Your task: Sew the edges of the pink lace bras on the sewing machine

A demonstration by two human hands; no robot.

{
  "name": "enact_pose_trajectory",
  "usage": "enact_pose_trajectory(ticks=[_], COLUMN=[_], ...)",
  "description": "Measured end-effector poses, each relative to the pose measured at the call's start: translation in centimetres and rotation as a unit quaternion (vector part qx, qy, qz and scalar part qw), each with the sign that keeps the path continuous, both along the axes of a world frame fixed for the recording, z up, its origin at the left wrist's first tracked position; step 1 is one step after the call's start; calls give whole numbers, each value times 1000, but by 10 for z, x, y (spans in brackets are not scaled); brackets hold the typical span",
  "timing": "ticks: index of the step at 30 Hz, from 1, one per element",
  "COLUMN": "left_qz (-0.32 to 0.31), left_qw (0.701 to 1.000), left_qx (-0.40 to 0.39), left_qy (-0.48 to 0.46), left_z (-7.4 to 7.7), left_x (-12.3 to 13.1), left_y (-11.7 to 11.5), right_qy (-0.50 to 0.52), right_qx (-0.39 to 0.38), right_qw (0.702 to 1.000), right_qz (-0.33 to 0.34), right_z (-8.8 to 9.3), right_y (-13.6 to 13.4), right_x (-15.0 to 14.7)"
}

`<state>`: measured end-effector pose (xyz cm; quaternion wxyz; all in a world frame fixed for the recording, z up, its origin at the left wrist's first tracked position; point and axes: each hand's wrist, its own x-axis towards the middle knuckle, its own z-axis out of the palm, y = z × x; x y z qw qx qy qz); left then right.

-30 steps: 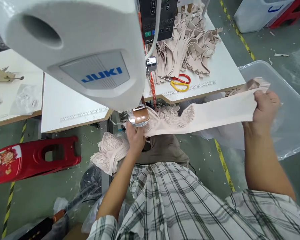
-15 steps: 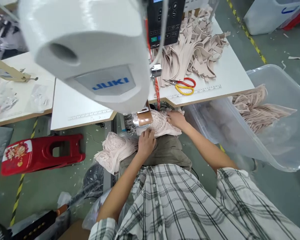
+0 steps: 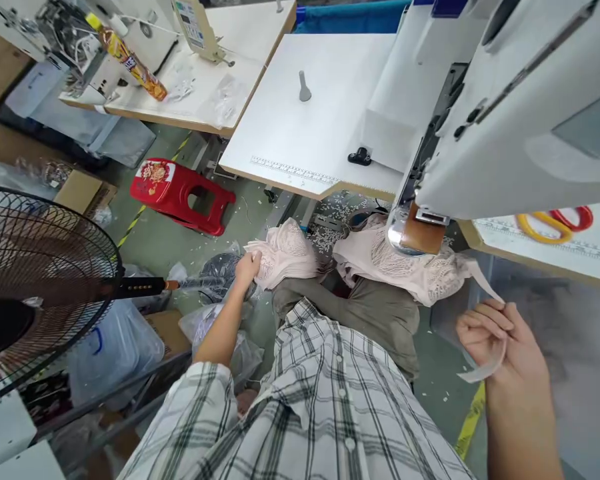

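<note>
My left hand (image 3: 247,267) grips the edge of a stack of pale pink lace pieces (image 3: 286,253) lying to the left of my lap. My right hand (image 3: 497,340) is closed on a pale elastic strap (image 3: 484,287) that trails from the pink lace garment (image 3: 405,263). That garment lies bunched under the presser foot (image 3: 414,231) of the white sewing machine (image 3: 505,113).
A white table (image 3: 315,127) with a printed ruler edge stands ahead. Red and yellow scissors (image 3: 555,223) lie at the right. A red plastic stool (image 3: 180,190) and plastic bags (image 3: 215,280) sit on the floor at left. A black fan (image 3: 35,280) stands close at left.
My head has turned left. My left hand left the machine and took hold of the lace stack. My right hand drew back from the garment to the lower right, holding its strap.
</note>
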<state>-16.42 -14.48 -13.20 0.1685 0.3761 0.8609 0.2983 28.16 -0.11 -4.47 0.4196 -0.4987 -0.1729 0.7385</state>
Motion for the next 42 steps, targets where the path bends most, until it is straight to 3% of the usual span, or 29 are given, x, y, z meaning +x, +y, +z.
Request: enact_pose_trajectory(ticks=[3, 5, 8, 10, 12, 14, 15, 17, 18, 19, 22, 23, 24, 26, 28, 30, 33, 36, 39, 42], left_qz=[4, -25, -142, -249, -355, -374, -352, -303, -312, -346, -438, -433, -413, -368, -358, -373, -423, -423, -411, -440], left_qw=[1000, 999, 987, 961, 912, 887, 889, 899, 888, 858, 711, 699, 718, 791, 844, 871, 869, 858, 851, 846], left_qx=[-15, -15, -11, 6, 46, 102, 132, 164, 150, 112, -17, -27, -17, 21, 27, 23, 66, 121, 88, 67], left_qy=[-4, -17, -72, -121, -200, -253, -260, -269, -304, -363, -549, -568, -560, -489, -399, -320, -248, -266, -315, -292], left_z=[15, 32, 65, 86, 103, 109, 109, 101, 96, 90, 80, 79, 79, 82, 85, 88, 92, 100, 111, 123], left_x=[17, 48, 115, 161, 195, 215, 222, 233, 239, 246, 265, 268, 270, 266, 259, 254, 252, 249, 245, 246], left_y=[0, 2, 11, 22, 37, 53, 63, 82, 91, 99, 113, 116, 118, 119, 119, 116, 112, 111, 111, 109], right_qy=[26, 31, -20, -116, -203, -247, -261, -293, -304, -302, -247, -228, -209, -155, -75, 3, 59, 72, 79, 80], right_qx=[-39, -29, 95, 225, 321, 347, 343, 317, 301, 284, 213, 186, 161, 134, 138, 158, 182, 182, 157, 131], right_qw=[998, 993, 969, 917, 829, 762, 752, 767, 780, 793, 846, 875, 908, 963, 986, 987, 981, 981, 984, 988], right_qz=[41, 112, 229, 309, 411, 489, 498, 474, 457, 447, 421, 384, 327, 175, 52, -2, -11, -5, 1, 26], right_z=[13, 12, 3, 1, 7, 24, 34, 55, 63, 70, 74, 70, 66, 56, 50, 50, 58, 62, 58, 52], right_y=[-17, -26, -30, -25, -16, -8, -6, -6, -8, -10, -11, -8, -4, 8, 19, 26, 29, 33, 39, 39], right_x=[-11, -23, -46, -59, -62, -53, -44, -23, -12, -2, 19, 23, 25, 26, 19, 7, -18, -41, -53, -50])
